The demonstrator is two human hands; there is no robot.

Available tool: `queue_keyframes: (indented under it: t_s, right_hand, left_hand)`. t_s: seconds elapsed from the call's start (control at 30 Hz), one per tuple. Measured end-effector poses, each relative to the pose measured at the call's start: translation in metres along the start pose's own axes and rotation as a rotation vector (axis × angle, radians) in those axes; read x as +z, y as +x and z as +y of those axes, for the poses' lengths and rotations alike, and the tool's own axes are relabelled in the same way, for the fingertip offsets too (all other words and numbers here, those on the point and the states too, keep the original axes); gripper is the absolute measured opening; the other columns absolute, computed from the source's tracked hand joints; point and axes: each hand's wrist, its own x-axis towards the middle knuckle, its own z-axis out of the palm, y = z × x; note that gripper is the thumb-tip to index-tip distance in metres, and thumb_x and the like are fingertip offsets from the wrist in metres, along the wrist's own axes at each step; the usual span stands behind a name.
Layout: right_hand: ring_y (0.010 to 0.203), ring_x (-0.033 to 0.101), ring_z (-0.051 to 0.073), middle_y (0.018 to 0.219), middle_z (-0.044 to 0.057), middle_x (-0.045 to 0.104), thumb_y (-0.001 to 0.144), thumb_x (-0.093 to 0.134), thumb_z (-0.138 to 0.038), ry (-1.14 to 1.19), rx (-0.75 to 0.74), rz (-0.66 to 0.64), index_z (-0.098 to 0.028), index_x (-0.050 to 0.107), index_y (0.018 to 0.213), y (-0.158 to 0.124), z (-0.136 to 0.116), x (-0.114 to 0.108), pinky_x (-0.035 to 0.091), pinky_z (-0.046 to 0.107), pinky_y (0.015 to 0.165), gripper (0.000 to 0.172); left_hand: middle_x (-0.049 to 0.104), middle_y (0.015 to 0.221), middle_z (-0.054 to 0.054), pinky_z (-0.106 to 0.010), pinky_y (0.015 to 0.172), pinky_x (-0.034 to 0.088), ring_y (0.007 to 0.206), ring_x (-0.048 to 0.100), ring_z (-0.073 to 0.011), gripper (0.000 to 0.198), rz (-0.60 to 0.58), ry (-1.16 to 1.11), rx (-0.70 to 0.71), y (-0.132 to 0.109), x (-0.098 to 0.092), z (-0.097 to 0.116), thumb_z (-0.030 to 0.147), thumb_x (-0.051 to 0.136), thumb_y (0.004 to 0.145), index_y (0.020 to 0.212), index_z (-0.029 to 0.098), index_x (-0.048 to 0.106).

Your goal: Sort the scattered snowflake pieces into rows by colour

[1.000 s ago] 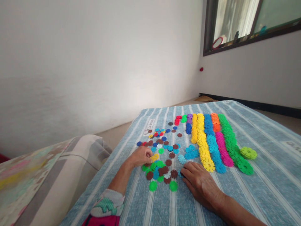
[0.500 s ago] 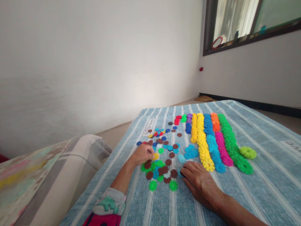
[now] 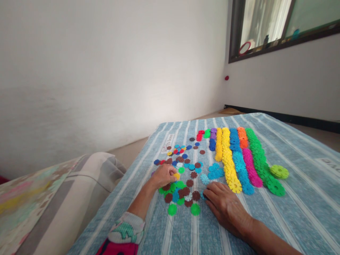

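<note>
My left hand (image 3: 165, 176) is among the loose plastic snowflake discs, its fingers bent and the fingertips closed at the edge of a yellow disc (image 3: 176, 176). Just below that hand lies a cluster of brown discs (image 3: 196, 195) and green discs (image 3: 172, 209), with blue and pale ones between them. To the right, my right hand (image 3: 227, 206) rests low on the cloth, palm down, fingers stretched forward and close together. A light blue disc (image 3: 203, 195) shows partly at its fingertips. Beyond it lies another light blue disc (image 3: 204, 179).
Overlapping rows of discs run to the right: a yellow row (image 3: 228, 159), a pink row (image 3: 252, 168) and a green row (image 3: 257, 156). A lime disc stack (image 3: 278, 171) sits beside them. The striped bed cloth (image 3: 305, 198) lies beneath everything. Folded bedding (image 3: 87, 184) borders the left side.
My left hand has shifted slightly right, so its fingertips now meet the yellow disc. My right hand has stayed in place.
</note>
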Motion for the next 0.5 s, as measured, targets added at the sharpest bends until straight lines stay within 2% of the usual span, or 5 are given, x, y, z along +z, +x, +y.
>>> queue_keyframes:
  t_s: [0.13, 0.37, 0.5]
  right_hand:
    - [0.085, 0.053, 0.021, 0.087, 0.003, 0.057, 0.091, 0.051, -0.015, -0.024, -0.016, 0.029, -0.021, 0.057, 0.093, -0.001, 0.001, 0.002, 0.039, 0.035, 0.076, 0.009]
    - [0.087, 0.051, 0.021, 0.089, 0.004, 0.056, 0.092, 0.051, -0.014, -0.017, 0.022, -0.020, -0.020, 0.055, 0.087, 0.001, -0.001, 0.001, 0.038, 0.036, 0.078, 0.009]
    - [0.087, 0.050, 0.021, 0.088, 0.003, 0.056, 0.089, 0.056, -0.013, -0.025, 0.038, -0.010, -0.020, 0.054, 0.084, 0.004, -0.003, -0.001, 0.038, 0.035, 0.078, 0.008]
  left_hand:
    - [0.057, 0.059, 0.003, -0.020, 0.051, 0.036, 0.056, 0.052, -0.0114, 0.019, 0.007, -0.056, -0.021, 0.000, 0.002, 0.001, 0.027, 0.063, 0.056, 0.071, 0.014, 0.062]
    - [0.053, 0.054, 0.004, -0.021, 0.049, 0.033, 0.052, 0.047, -0.0099, 0.018, 0.005, -0.206, -0.030, -0.004, -0.002, 0.006, 0.029, 0.063, 0.055, 0.064, 0.016, 0.054]
    - [0.052, 0.052, 0.004, -0.021, 0.050, 0.034, 0.051, 0.046, -0.0100, 0.017, 0.045, -0.163, -0.014, -0.007, -0.009, 0.015, 0.031, 0.061, 0.058, 0.063, 0.016, 0.055]
